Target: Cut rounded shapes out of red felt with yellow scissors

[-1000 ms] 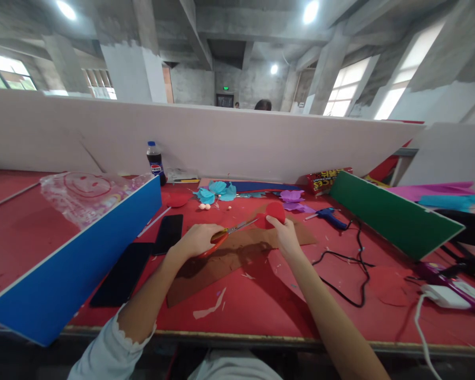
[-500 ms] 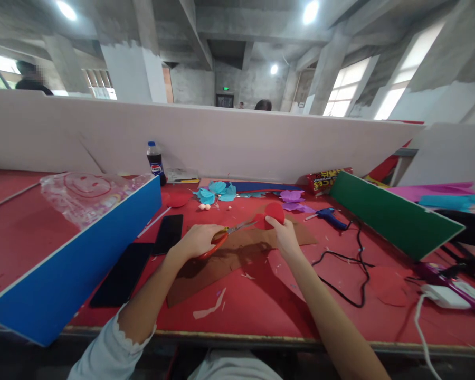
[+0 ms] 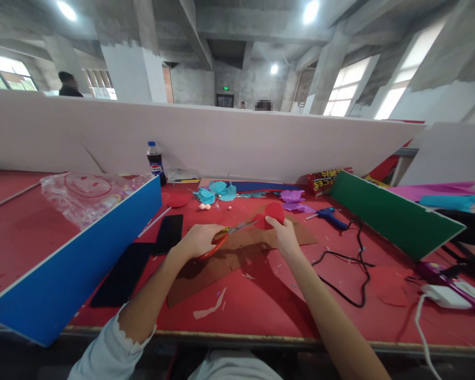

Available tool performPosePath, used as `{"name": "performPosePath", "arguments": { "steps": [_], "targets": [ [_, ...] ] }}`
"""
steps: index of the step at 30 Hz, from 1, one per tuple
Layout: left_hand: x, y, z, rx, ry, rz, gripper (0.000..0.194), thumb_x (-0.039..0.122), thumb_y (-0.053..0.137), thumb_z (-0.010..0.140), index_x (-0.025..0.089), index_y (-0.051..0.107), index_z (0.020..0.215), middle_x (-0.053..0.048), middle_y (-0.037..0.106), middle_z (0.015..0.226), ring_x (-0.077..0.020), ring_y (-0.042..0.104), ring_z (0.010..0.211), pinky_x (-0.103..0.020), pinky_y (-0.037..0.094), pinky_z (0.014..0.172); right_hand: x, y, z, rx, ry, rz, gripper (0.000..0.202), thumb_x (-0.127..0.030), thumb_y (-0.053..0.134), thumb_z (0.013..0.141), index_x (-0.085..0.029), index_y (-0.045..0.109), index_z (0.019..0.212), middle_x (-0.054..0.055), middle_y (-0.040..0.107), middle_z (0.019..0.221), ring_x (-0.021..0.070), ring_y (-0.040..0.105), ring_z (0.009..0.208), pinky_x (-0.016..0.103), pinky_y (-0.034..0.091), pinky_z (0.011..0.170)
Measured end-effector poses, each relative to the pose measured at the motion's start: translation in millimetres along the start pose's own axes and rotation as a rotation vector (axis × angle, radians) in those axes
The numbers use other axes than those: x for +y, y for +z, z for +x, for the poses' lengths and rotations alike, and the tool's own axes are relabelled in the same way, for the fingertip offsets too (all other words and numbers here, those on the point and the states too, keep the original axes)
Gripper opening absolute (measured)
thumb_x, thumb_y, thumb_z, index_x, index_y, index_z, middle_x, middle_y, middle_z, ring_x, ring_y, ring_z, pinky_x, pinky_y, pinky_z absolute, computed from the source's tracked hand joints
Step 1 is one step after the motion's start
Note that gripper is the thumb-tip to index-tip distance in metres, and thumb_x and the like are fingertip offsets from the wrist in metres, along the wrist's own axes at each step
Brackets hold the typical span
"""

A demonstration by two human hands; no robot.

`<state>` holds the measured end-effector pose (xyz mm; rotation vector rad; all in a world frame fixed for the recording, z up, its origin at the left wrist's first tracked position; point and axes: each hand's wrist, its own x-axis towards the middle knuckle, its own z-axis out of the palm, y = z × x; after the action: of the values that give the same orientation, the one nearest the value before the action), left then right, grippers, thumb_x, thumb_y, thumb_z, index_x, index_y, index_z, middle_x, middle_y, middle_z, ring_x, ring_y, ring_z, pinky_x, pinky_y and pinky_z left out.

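1. Head view: we look down on a red table surface [image 3: 261, 316], its near edge running below our forearms.
2. Our left hand [image 3: 200, 240] grips the scissors [image 3: 218, 244] by the orange handles; the blades, slightly parted, point toward our other hand.
3. Our right hand [image 3: 287, 235] pinches a red paper piece [image 3: 275, 212], thumb on its face, around the middle of the surface, closer to the far edge than the near one. We cannot tell whether the blade tips touch it.
4. Under both hands, a brown sheet [image 3: 214, 269] lies slantwise, one corner aimed at the near edge.
5. Along the far edge we note an upright bottle [image 3: 155, 164] left of centre, then light-blue paper petals [image 3: 217, 191] and a purple paper flower [image 3: 292, 198].
6. Toward the right edge: a blue glue gun [image 3: 331, 217], black cord [image 3: 359, 258] looping nearward, and a green board [image 3: 396, 214] on edge beyond it.
7. Toward the left edge: two black phone-like slabs [image 3: 121, 275] lie flat beside a standing blue board [image 3: 83, 258].
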<state>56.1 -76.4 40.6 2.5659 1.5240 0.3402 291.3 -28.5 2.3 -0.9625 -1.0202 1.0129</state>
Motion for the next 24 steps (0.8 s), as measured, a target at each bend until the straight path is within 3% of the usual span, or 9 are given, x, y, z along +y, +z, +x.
{"name": "performPosePath", "arguments": {
  "steps": [24],
  "targets": [
    [0.8, -1.6, 0.3, -0.026, -0.018, -0.004, 0.033, 0.03, 0.042, 0.077, 0.025, 0.056, 0.107, -0.004, 0.061, 0.105, -0.0215, 0.052, 0.099, -0.024, 0.037, 0.078, -0.2, -0.3, 0.2, 0.014, 0.009, 0.0, 0.022, -0.033, 0.065, 0.057, -0.014, 0.063, 0.067, 0.001, 0.062, 0.065, 0.0127, 0.052, 0.061, 0.025, 0.04, 0.062]
  ]
}}
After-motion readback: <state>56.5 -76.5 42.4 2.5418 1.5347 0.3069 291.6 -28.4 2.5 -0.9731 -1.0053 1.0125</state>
